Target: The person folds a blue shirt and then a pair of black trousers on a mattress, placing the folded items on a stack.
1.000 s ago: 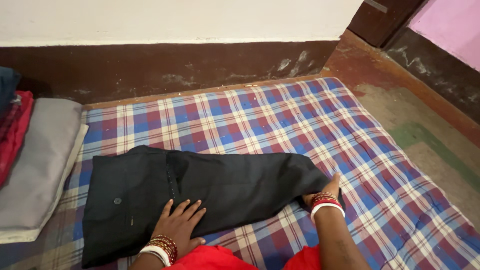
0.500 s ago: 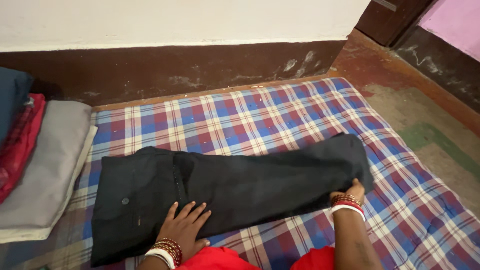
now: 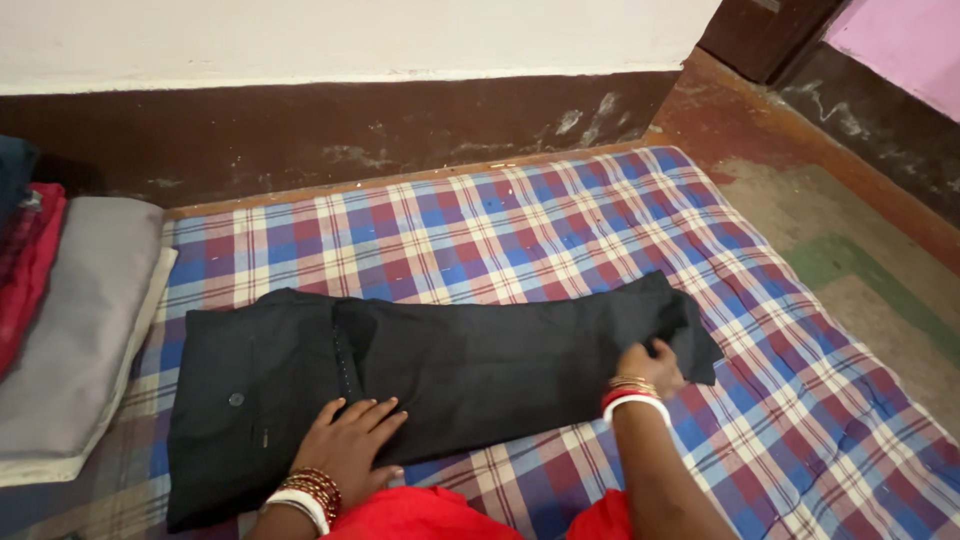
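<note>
Black folded cloth trousers (image 3: 450, 370) run 9-to-3. Your right hand (image 3: 650, 365) pinches the 3 o'clock hem; left hand (image 3: 350, 440) lies spread flat near the waist.

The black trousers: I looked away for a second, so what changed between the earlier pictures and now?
The right hand slid rightward along the black trousers, drawing the leg end out longer, and now takes a grip on that end. The left hand stayed flat near the waist, and the folded pile stayed put.

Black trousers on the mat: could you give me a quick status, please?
Left hand flat on black trousers. Right hand pinching hem end. Trousers lie on checked mat; nothing obstructing.
</note>
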